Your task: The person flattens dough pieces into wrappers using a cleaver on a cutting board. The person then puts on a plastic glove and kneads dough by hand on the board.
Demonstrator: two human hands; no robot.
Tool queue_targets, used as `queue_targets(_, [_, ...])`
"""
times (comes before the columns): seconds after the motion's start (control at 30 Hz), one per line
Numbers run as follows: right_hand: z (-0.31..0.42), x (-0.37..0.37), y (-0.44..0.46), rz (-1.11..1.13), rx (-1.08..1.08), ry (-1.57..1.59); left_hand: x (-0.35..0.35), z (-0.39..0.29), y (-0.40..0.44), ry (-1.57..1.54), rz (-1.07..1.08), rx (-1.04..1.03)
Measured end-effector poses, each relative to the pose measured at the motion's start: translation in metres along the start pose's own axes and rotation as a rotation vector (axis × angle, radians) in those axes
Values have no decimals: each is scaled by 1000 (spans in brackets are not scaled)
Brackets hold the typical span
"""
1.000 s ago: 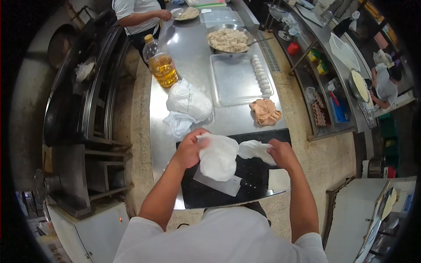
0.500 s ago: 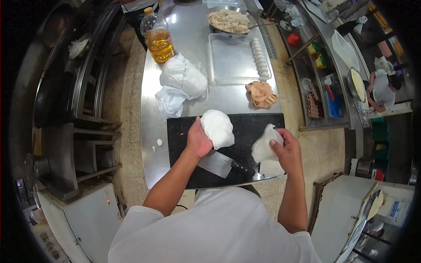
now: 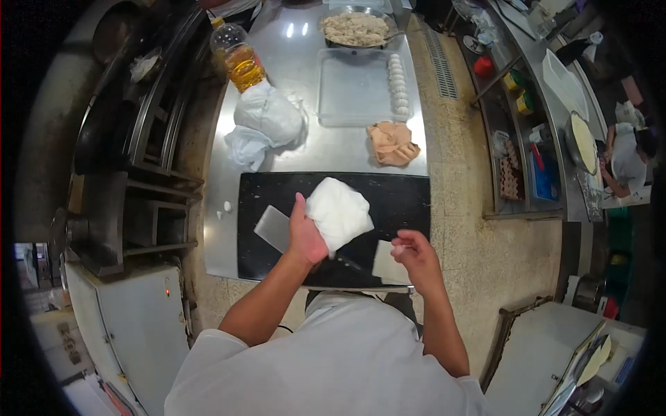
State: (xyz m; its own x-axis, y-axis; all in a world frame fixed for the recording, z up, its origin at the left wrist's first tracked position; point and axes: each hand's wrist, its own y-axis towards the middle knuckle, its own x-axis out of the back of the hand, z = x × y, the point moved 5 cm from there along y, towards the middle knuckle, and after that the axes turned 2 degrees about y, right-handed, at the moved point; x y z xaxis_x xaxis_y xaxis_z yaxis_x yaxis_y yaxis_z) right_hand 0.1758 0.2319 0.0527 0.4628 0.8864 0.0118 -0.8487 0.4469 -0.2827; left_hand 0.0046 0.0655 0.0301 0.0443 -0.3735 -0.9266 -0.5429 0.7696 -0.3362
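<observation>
My left hand (image 3: 307,232) supports a soft, folded piece of white dough (image 3: 340,213) above the black board (image 3: 409,201). The dough spreads past the fingers and covers part of them. To its right, my right hand (image 3: 420,262) is raised with fingers curled in a pinch; a small pale bit seems to show at the fingertips, too small to name. Just beside that hand, a thin off-white square sheet (image 3: 386,263) lies at the board's front edge. A translucent flat rectangular piece (image 3: 271,227) rests on the board, partly hidden by my left hand and forearm.
Beyond the board are a crumpled tan cloth-like bundle (image 3: 393,144), a clear tray (image 3: 352,90) with a row of white dough balls (image 3: 397,87), a filled bowl (image 3: 355,29), white plastic bags (image 3: 267,118) and an oil bottle (image 3: 243,66). A person (image 3: 630,156) works at far right.
The thin white dough piece has left my right hand, which is now lower and nearer the board's front. The dough on my left hand looks more square. The view has shifted slightly.
</observation>
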Motion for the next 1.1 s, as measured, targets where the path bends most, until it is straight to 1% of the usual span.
queue_targets(0.07, [-30, 52, -19, 5, -179, 100, -27, 36, -3, 104, -48, -17])
queue_targets(0.13, [-39, 97, -35, 36, -179, 105, -45, 85, 3, 147, -28, -37])
queue_targets(0.2, [-37, 141, -52, 11, -30, 128, -70, 150, 13, 193, 16, 97])
queue_targets(0.23, [-36, 163, -59, -4, -20, 199, -82, 186, 19, 105, 27, 159])
queue_targets(0.27, [-36, 186, -66, -8, -15, 211, -91, 222, 22, 146, -53, 206])
queue_targets(0.33, [-27, 234, -79, -3, 32, 276, -112, 290, 27, 216, -57, 322])
queue_targets(0.37, [-20, 257, -87, 12, -15, 270, -116, 322, 30, 259, -82, 408])
queue_targets(0.4, [-24, 279, -93, 41, -11, 268, -116, 350, 33, 300, -112, 489])
queue_targets(0.43, [-30, 301, -99, 42, -67, 336, -125, 370, 33, 290, -35, 488])
queue_targets(0.47, [-37, 318, -104, 39, -125, 402, -129, 382, 36, 285, -44, 461])
queue_targets(0.5, [-33, 331, -106, 23, -67, 429, -142, 392, 38, 290, -7, 468])
queue_targets(0.53, [-32, 337, -109, 44, -66, 422, -152, 401, 40, 297, 33, 476])
queue_targets(0.6, [-25, 347, -107, -58, 13, 416, -159, 408, 47, 349, 22, 442])
queue_targets(0.67, [-18, 346, -98, -54, 36, 392, -162, 409, 53, 460, 44, 385])
queue_targets(0.73, [-8, 341, -89, -47, 51, 360, -158, 404, 56, 467, 26, 332])
queue_targets(0.8, [6, 331, -76, 44, 20, 310, -156, 391, 54, 471, 8, 268])
queue_targets(0.83, [12, 326, -68, 65, 27, 295, -154, 382, 51, 467, -38, 234])
queue_targets(0.87, [17, 318, -61, 134, -2, 214, -151, 374, 48, 461, -85, 204])
queue_targets(0.9, [20, 310, -55, 196, -32, 133, -146, 366, 46, 452, -79, 189])
queue_targets(0.93, [23, 303, -45, 205, -24, 122, -136, 357, 46, 413, -91, 166])
queue_targets(1.0, [24, 280, -26, 335, -48, 131, -118, 340, 48, 375, -95, 141])
queue_targets(1.07, [35, 259, -10, 337, -71, 100, -102, 321, 51, 332, -143, 100])
queue_targets(1.1, [34, 246, 1, 380, -94, 137, -101, 311, 51, 341, -204, 84])
